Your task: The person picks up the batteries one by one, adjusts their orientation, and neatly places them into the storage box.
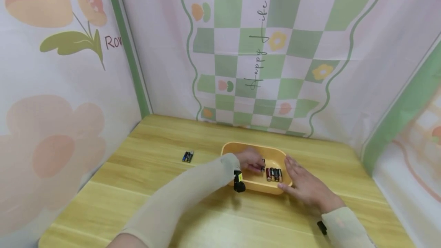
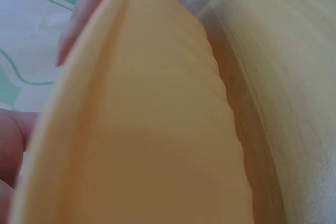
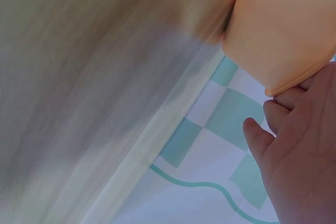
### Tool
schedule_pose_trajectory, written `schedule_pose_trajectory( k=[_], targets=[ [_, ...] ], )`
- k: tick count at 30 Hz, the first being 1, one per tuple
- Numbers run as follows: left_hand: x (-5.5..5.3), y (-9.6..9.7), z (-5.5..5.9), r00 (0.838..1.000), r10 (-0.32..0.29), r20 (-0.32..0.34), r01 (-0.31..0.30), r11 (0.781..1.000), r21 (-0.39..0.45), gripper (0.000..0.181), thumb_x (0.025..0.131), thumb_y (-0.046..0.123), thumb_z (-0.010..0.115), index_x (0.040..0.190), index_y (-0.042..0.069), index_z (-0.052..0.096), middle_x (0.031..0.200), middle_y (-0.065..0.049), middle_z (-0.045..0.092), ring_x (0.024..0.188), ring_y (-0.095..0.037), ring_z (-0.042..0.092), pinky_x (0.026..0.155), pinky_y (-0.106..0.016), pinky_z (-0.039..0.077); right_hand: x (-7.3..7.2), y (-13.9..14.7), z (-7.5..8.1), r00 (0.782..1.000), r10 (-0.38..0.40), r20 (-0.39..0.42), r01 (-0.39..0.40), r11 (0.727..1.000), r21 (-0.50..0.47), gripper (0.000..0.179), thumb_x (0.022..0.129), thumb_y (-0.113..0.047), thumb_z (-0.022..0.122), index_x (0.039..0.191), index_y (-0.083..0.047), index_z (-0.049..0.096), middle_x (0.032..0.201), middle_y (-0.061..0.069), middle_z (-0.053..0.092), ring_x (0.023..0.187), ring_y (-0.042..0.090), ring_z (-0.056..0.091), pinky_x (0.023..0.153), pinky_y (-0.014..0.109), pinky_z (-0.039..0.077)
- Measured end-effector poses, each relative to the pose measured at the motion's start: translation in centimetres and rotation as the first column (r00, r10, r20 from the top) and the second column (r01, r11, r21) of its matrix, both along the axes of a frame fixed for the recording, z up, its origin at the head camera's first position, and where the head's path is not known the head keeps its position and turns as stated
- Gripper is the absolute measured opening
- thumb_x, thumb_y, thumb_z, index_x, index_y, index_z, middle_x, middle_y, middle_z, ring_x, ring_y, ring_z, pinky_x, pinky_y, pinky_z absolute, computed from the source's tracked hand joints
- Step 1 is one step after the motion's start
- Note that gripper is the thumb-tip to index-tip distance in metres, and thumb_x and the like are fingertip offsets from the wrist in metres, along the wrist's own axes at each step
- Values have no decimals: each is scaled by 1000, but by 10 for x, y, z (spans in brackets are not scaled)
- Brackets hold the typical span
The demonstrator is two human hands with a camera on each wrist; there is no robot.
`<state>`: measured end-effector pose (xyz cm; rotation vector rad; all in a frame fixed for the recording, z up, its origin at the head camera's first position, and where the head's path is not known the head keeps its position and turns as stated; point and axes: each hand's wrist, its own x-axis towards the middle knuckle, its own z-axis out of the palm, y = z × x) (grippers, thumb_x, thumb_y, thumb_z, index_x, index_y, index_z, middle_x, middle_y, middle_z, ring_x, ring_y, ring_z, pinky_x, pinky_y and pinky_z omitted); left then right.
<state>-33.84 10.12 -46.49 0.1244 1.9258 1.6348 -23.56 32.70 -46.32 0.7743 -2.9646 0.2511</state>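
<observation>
A yellow-orange plastic basket stands on the table, its side wall filling much of the left wrist view. My left hand reaches inside it with bent fingers and pinches a dark battery, mostly hidden by the fingertips. Just right of that, several batteries lie side by side on the basket floor, dark with red and copper parts. My right hand grips the basket's right end, thumb at the front corner and fingers over the rim, as the right wrist view also shows around the rim.
A small group of batteries lies on the wooden table, left of the basket. Behind the table hangs a green-and-white checked curtain, with printed fabric walls on both sides. Black wrist cameras sit on the sleeves.
</observation>
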Motion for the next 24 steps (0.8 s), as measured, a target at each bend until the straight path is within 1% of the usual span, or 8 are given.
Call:
schedule_pose_trajectory(
  k=[3, 6, 10, 12, 14, 17, 19, 24],
  targets=[
    [4, 4, -1, 1000, 16, -5, -16, 1000, -22, 9, 79, -12, 67, 74, -5, 66, 74, -17, 67, 58, -23, 62, 58, -30, 60, 1, 0, -1, 1000, 4, -3, -4, 1000, -4, 90, 96, -57, 48, 152, 4, 14, 160, 17, 8, 144, 37, 14, 114, 53, 23],
    [7, 11, -1, 1000, 27, 0, -27, 999, -43, 10, 79, -13, 66, 75, -4, 64, 73, -17, 66, 58, -22, 62, 55, -28, 59, 1, 0, -1, 1000, 5, -7, -5, 1000, -10, 89, 97, -56, 48, 152, 4, 14, 160, 17, 8, 144, 36, 14, 115, 52, 23],
    [5, 19, -6, 998, 56, 11, -55, 996, -71, 13, 78, -14, 68, 78, -3, 61, 72, -16, 65, 57, -22, 60, 50, -27, 57, 0, 0, -2, 1000, 0, -11, -1, 1000, -13, 89, 97, -57, 48, 153, 1, 13, 161, 14, 5, 145, 35, 14, 114, 52, 23],
    [3, 23, -10, 998, 65, 2, -65, 994, -90, 13, 76, -14, 69, 77, -3, 62, 72, -16, 65, 55, -22, 59, 47, -26, 56, 0, 0, -1, 1000, 1, -12, -2, 1000, -11, 89, 97, -57, 48, 154, 1, 12, 161, 13, 5, 145, 35, 13, 114, 52, 23],
    [4, 25, -12, 997, 73, -6, -74, 991, -109, 13, 76, -14, 70, 75, -3, 61, 71, -16, 65, 53, -21, 59, 46, -25, 55, 0, 0, -2, 1000, 2, -9, -2, 1000, -11, 89, 97, -57, 48, 153, 1, 12, 161, 14, 5, 145, 35, 14, 114, 53, 23],
    [7, 26, -11, 997, 80, -22, -83, 987, -137, 13, 76, -13, 70, 72, -5, 62, 70, -16, 65, 51, -21, 58, 46, -24, 54, -1, 0, -2, 1000, 4, -5, -4, 1000, -7, 89, 97, -57, 48, 153, 2, 12, 160, 17, 8, 145, 35, 14, 114, 53, 24],
    [9, 26, -9, 996, 81, -25, -83, 985, -152, 13, 77, -13, 71, 72, -5, 62, 69, -16, 66, 50, -20, 57, 47, -24, 55, -1, 0, -3, 1000, 2, -4, -2, 1000, -5, 89, 97, -57, 48, 153, 3, 13, 160, 18, 9, 145, 35, 14, 114, 53, 24],
    [11, 28, -7, 996, 80, -46, -88, 980, -181, 11, 76, -13, 71, 71, -7, 63, 67, -15, 65, 51, -20, 58, 51, -26, 57, 0, 0, -2, 1000, -1, -1, 1, 1000, -2, 89, 97, -57, 47, 153, 3, 12, 160, 17, 8, 145, 35, 14, 114, 53, 24]
  ],
)
